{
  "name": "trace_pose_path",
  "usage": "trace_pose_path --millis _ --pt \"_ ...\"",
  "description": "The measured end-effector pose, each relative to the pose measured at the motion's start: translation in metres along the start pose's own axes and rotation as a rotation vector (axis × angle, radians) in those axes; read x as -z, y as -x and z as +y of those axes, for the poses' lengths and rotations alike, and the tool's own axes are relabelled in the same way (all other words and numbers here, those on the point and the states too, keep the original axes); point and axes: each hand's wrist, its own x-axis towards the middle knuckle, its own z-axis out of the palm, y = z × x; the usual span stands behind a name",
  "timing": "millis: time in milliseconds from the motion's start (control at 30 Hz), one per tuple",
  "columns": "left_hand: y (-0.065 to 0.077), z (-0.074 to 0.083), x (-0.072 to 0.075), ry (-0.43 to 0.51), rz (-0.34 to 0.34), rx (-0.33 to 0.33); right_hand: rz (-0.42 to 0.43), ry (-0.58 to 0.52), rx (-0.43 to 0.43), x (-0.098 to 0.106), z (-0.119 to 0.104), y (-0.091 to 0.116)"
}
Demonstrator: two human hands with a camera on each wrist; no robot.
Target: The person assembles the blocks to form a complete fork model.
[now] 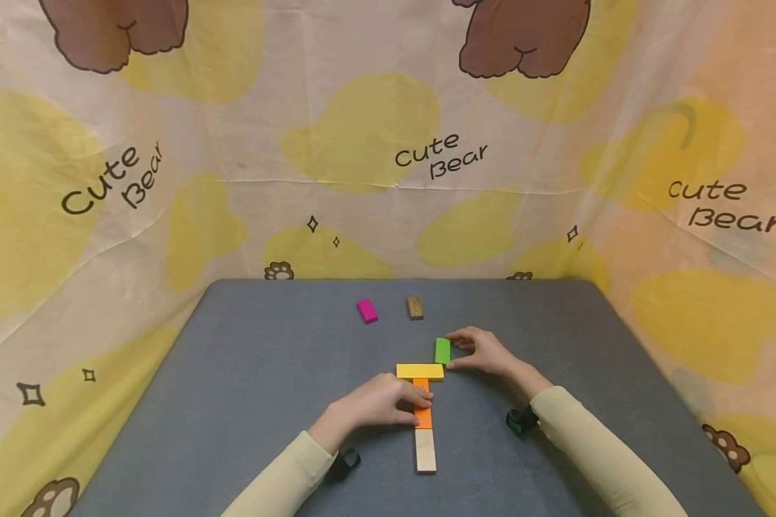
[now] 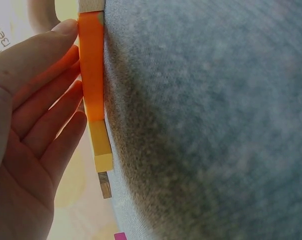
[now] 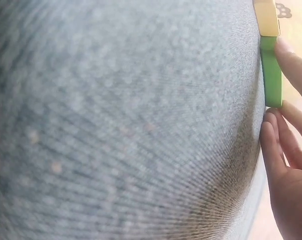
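Lying beyond the hands are a magenta block and brown block.

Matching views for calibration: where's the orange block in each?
Head: orange block, low, just right of centre, partly under left hand.
Left wrist: orange block, upper left, running vertically.
Right wrist: not in it.
Landmark: yellow block, beside it in head and left wrist, top right in right wrist.
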Motion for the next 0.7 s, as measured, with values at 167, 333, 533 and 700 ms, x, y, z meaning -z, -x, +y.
trace_pose_path --millis 167,333,533,700 --pt "-0.0001 0.0002 -0.0001 0.013 -0.005 0.014 0.001 -0.014 0.003 -0.0009 -0.0003 0.0008" --pt "0.0003 0.0001 -0.0002 0.011 0.001 0.007 0.008 -0.016 -0.003 -0.0015 -0.0001 0.0008" --pt "-0.0002 -0.0001 0.0002 0.002 0.0 0.003 0.014 -0.003 -0.011 -0.0025 0.0016 -0.0006" --pt "-0.0005 0.0002 0.0005 0.0 -0.004 0.008 0.013 -0.004 -0.021 -0.0027 0.0014 -0.0012"
